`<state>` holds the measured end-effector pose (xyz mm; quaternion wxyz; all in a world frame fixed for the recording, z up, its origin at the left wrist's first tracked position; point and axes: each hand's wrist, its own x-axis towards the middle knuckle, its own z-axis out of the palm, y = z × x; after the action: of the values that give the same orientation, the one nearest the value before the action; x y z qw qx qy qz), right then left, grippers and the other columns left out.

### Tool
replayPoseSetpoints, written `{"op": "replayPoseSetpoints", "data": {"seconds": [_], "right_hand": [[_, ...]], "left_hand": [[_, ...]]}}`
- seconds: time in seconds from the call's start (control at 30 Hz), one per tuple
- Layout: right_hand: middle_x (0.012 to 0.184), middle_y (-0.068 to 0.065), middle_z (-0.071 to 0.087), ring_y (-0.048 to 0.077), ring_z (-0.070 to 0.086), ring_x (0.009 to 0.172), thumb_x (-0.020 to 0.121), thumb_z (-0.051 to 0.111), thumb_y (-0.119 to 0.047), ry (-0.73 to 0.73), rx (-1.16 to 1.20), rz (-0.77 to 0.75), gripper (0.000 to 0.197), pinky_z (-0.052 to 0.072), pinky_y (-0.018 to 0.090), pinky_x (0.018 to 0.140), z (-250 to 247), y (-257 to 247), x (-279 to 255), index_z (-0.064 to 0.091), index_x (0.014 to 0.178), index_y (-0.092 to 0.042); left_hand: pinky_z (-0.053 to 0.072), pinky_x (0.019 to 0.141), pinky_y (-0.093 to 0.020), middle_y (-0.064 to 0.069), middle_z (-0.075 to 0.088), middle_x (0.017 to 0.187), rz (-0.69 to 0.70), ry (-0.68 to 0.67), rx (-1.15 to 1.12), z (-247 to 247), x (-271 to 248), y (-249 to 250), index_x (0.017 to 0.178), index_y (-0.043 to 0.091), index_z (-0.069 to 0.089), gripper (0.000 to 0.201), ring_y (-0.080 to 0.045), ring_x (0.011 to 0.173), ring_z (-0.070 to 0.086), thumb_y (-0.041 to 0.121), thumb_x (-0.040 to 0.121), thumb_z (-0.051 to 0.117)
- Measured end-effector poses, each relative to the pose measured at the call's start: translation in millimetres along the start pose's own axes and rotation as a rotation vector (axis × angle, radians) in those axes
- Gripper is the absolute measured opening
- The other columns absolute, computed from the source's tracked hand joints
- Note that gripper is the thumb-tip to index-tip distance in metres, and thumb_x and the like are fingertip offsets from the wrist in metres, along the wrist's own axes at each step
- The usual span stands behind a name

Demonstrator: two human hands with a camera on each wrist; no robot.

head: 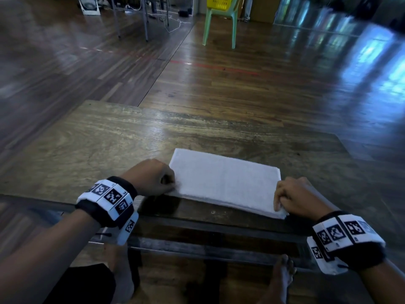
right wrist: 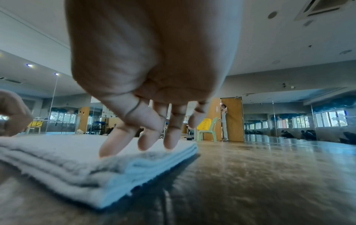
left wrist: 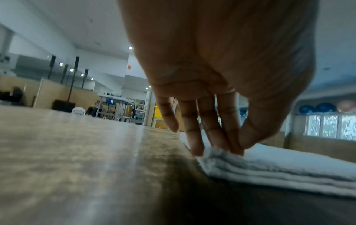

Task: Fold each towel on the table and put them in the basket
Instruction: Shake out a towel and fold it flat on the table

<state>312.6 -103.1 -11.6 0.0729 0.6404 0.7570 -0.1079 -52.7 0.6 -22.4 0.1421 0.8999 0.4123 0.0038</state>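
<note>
A white towel [head: 223, 178], folded into a flat rectangle of several layers, lies on the wooden table [head: 109, 139] near its front edge. My left hand [head: 168, 183] is at the towel's near left corner. In the left wrist view the left hand [left wrist: 233, 150] pinches the top layers of the towel [left wrist: 289, 164] between thumb and fingers. My right hand [head: 279, 202] grips the near right corner with curled fingers. In the right wrist view the right hand [right wrist: 134, 147] has its fingertips down on the towel [right wrist: 67, 152]. A yellow basket [head: 220, 2] sits on a green chair far across the floor.
The green chair [head: 219, 20] with the basket [right wrist: 205, 124] stands well beyond the table on the shiny wooden floor. A person stands by a wooden door [right wrist: 233, 118] behind it. Metal table legs [head: 131, 16] and cables are at the far left. My knees show below the table edge.
</note>
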Motion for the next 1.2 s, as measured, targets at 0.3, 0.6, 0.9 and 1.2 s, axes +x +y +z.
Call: {"op": "replayPoseSetpoints", "data": {"seconds": [0.3,0.6,0.9,1.2], "right_hand": [[0.087,-0.011,0.06,0.012,0.057,0.087,0.084,0.049,-0.014,0.128,0.158,-0.041,0.022,0.044,0.041,0.09,-31.4,-58.3,42.6,0.065,0.085,-0.03],[0.144,0.01,0.041,0.028,0.043,0.129,0.092,0.047,-0.03,-0.083,0.063,-0.091,0.051,0.039,0.043,0.104,-54.9,-153.3,179.6,0.036,0.14,-0.016],[0.131,0.008,0.055,0.031,0.048,0.122,0.088,0.054,-0.024,-0.132,0.033,-0.038,0.038,0.032,0.043,0.097,-41.7,-190.5,201.0,0.057,0.124,-0.013],[0.13,0.0,0.054,0.023,0.044,0.125,0.087,0.055,-0.021,0.008,0.25,-0.039,0.026,0.023,0.047,0.105,-39.9,-179.9,189.1,0.058,0.112,-0.022]], "left_hand": [[0.039,0.071,-0.032,0.002,0.058,0.092,-0.327,0.0,0.071,5.6,-18.2,12.2,0.094,0.019,0.051,0.02,-0.02,0.079,0.053,0.038,0.089,0.049],[0.039,0.059,-0.028,-0.001,0.059,0.07,-0.501,0.074,-0.012,21.8,-20.5,15.8,0.072,0.016,0.056,0.033,-0.023,0.067,0.058,0.047,0.081,0.052],[0.04,0.065,-0.031,0.0,0.053,0.071,-0.557,0.03,-0.19,28.7,-15.8,12.8,0.07,0.018,0.047,0.033,-0.025,0.072,0.054,0.049,0.078,0.054],[0.046,0.081,-0.037,-0.001,0.059,0.095,-0.584,0.148,-0.278,29.1,-21.5,18.6,0.095,0.019,0.05,0.039,-0.025,0.091,0.058,0.049,0.073,0.059]]}}
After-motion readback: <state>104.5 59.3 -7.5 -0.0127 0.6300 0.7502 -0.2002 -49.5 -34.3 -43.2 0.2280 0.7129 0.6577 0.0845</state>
